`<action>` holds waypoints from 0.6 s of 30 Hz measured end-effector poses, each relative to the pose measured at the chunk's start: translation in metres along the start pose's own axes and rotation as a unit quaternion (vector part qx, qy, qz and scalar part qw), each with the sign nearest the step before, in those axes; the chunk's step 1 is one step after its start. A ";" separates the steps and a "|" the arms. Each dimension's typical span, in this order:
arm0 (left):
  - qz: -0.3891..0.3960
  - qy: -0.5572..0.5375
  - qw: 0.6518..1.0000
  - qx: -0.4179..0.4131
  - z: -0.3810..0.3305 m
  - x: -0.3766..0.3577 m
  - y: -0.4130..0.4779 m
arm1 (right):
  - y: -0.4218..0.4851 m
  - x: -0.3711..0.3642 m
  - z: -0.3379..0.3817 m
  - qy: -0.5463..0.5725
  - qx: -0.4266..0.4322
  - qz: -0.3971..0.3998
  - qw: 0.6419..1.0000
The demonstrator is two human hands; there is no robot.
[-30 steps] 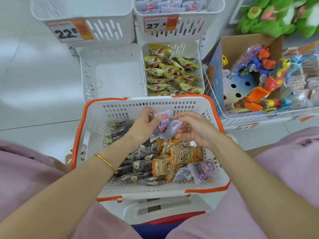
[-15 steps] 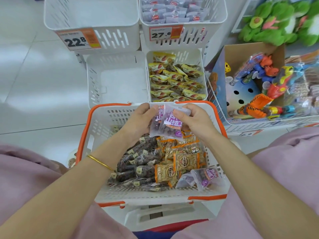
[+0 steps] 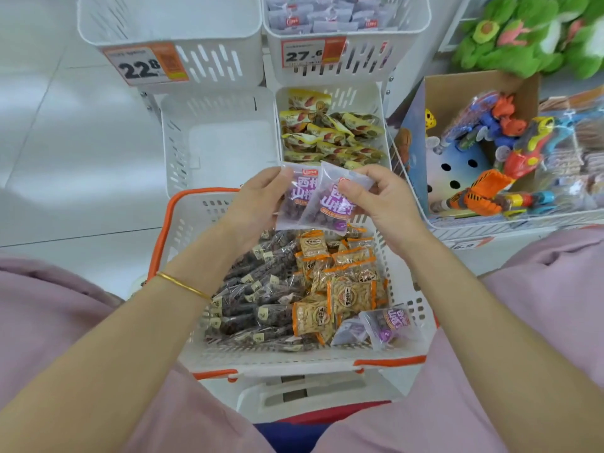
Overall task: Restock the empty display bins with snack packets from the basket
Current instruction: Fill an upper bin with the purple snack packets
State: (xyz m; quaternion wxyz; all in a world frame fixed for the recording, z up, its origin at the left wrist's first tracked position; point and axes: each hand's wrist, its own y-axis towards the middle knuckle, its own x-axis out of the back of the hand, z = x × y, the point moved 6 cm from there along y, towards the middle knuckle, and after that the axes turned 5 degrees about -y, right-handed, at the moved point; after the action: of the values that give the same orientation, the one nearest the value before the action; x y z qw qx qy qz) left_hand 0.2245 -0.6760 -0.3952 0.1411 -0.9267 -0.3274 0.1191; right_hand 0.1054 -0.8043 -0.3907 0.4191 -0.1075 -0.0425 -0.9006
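The left hand and right hand each pinch one translucent purple-printed snack packet, fingers curled round the top edges. The pair overlaps just above the far rim of the white plastic basket with orange handles. The step goes best if the two are squared together and laid flat in the empty white slotted lower bin just beyond, not tossed. Count: two purple packets in hand and, it seems, two more loose purple packets in the basket's near right corner. Two bins are empty, counting the upper empty bin, and two are stocked.
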 end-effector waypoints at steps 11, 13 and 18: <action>0.084 0.126 0.983 -0.106 -0.020 -0.024 0.002 | 0.015 -0.001 0.026 -0.033 0.030 -0.002 0.999; 0.094 0.176 0.971 -0.134 -0.039 -0.028 0.010 | 0.029 0.006 0.038 -0.041 -0.007 0.064 0.997; 0.119 0.244 0.937 -0.222 -0.120 -0.046 0.051 | 0.083 0.038 0.100 -0.171 0.024 0.211 0.962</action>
State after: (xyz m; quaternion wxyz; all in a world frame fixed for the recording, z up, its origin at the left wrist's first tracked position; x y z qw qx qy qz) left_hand 0.2564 -0.7659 -0.2944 -0.0075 -0.9672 -0.1883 -0.1703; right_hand 0.1613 -0.8696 -0.2862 0.5882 -0.2564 -0.1115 -0.7588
